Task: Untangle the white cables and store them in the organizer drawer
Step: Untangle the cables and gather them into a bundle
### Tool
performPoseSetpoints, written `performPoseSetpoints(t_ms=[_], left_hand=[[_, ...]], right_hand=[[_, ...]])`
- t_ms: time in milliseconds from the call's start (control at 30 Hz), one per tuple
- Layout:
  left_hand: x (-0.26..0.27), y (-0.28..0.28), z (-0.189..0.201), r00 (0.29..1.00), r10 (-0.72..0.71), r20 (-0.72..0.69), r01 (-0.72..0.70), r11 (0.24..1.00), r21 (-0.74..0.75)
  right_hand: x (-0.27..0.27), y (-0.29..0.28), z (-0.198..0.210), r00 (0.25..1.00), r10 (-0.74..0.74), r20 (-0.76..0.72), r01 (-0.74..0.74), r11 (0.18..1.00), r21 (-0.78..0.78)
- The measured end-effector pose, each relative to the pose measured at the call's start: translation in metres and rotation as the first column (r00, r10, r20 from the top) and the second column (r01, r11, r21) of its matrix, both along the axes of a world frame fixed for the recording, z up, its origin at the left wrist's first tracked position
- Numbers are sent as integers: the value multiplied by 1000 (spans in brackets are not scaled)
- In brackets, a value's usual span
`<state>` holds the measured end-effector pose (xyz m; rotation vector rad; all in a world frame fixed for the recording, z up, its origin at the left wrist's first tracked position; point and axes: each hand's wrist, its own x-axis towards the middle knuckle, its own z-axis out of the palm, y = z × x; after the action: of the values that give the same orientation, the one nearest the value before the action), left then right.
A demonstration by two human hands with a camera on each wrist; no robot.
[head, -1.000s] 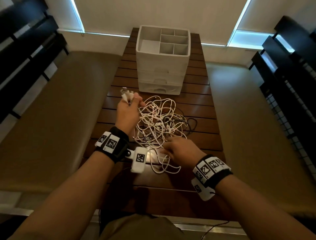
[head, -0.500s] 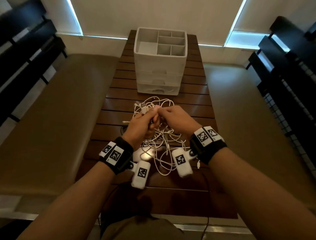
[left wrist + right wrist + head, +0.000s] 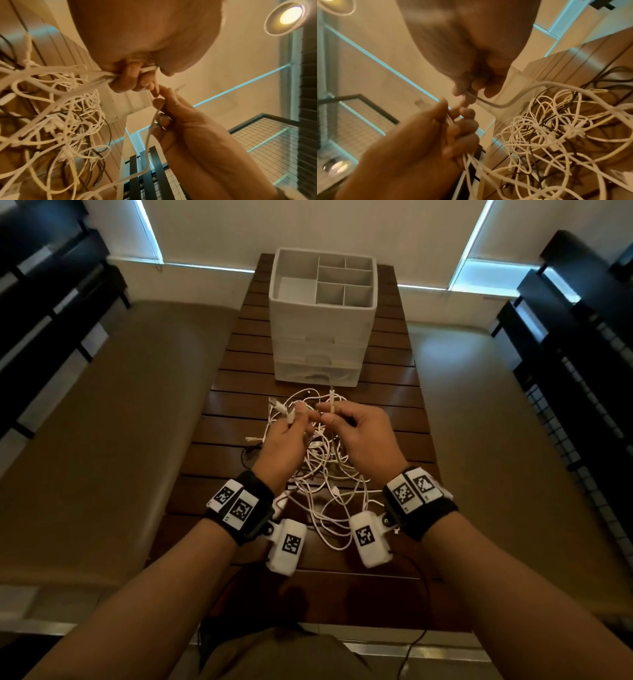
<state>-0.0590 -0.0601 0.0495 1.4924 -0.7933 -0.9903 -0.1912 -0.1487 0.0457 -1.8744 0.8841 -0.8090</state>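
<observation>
Left hand is curled round a bunch of cable ends, lifted over the white cables heaped mid-table. Right hand pinches one cable near its plug; the organizer stands just beyond, drawers closed. Cables look light, limp, snag-prone: best held at stiff plug ends.

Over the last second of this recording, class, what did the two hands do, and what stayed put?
The right hand rose from the near side of the cables to meet the left hand, and took one cable end in a pinch. The hands have since drawn slightly apart. The left hand kept gripping its cable ends throughout. The organizer stayed in place, drawers closed, and most of the tangle still lies on the table.
</observation>
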Motion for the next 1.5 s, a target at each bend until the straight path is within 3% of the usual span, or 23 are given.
performPoseSetpoints(t_ms=[100, 233, 367, 533, 600, 667, 733, 867, 1067, 1333, 1500], left_hand=[[-11, 4, 25, 991, -127, 41, 129, 990, -59], [-11, 2, 20, 968, -200, 152, 214, 974, -81], [-6, -2, 9, 952, -252, 171, 270, 958, -92], [1, -2, 1, 965, -219, 145, 231, 970, -79], [5, -1, -4, 974, -189, 127, 200, 977, -74], [9, -2, -10, 967, -185, 173, 199, 978, -62], [11, -4, -11, 956, -208, 209, 222, 974, -44], [5, -6, -4, 963, -263, 59, 266, 961, -72], [8, -1, -10, 948, -303, -96, 296, 952, -76], [9, 0, -6, 936, -308, -167, 301, 951, -66], [4, 2, -1, 942, -294, -161, 292, 956, -32]], right_hand=[[3, 12, -5, 999, 30, 20, -27, 993, -119], [2, 18, -7, 998, 22, 62, -9, 980, -201], [-4, 22, -10, 999, 3, -52, -18, 958, -287], [-13, 26, -8, 973, 149, -177, -189, 952, -239], [-18, 22, -3, 980, 77, -182, -130, 947, -295], [-22, 15, 6, 995, -13, -98, -20, 945, -328], [-20, 9, 18, 998, 38, -40, -49, 948, -313], [-9, 7, 37, 970, 221, -96, -238, 945, -224], [-5, -7, 56, 904, 361, -230, -397, 908, -134], [4, -4, 49, 926, 321, -196, -365, 893, -263], [6, -3, 46, 939, 307, -154, -337, 909, -245]])
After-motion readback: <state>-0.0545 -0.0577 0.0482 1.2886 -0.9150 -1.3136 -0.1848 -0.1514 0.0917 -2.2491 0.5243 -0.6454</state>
